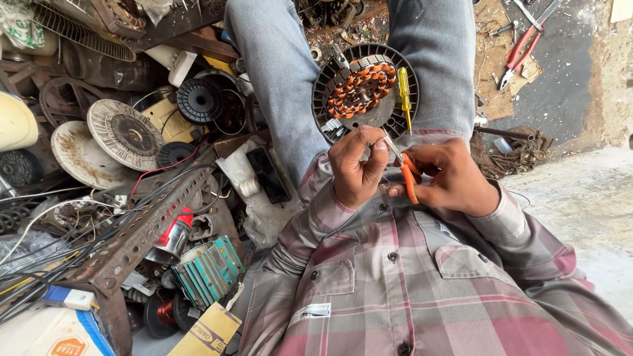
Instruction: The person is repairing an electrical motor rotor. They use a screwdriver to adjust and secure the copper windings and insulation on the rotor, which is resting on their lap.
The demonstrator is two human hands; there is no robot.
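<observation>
My right hand [452, 178] grips small orange-handled cutters [407, 177], whose metal jaws point up toward my left hand. My left hand [356, 165] pinches something thin at the jaws; I cannot make out what it is. Both hands are close to my chest, over a plaid shirt. Just beyond them, between my knees, lies a round black fan motor [364, 91] with copper windings showing. A yellow-handled screwdriver [404, 92] rests on its right side.
A heap of scrap fills the left: round motor covers [125, 134], a perforated rusty angle bar [135, 234], tangled wires, a teal block [210, 269], a copper wire spool [161, 311]. Red-handled pliers [521, 53] lie on the ground at upper right. Bare concrete spreads on the right.
</observation>
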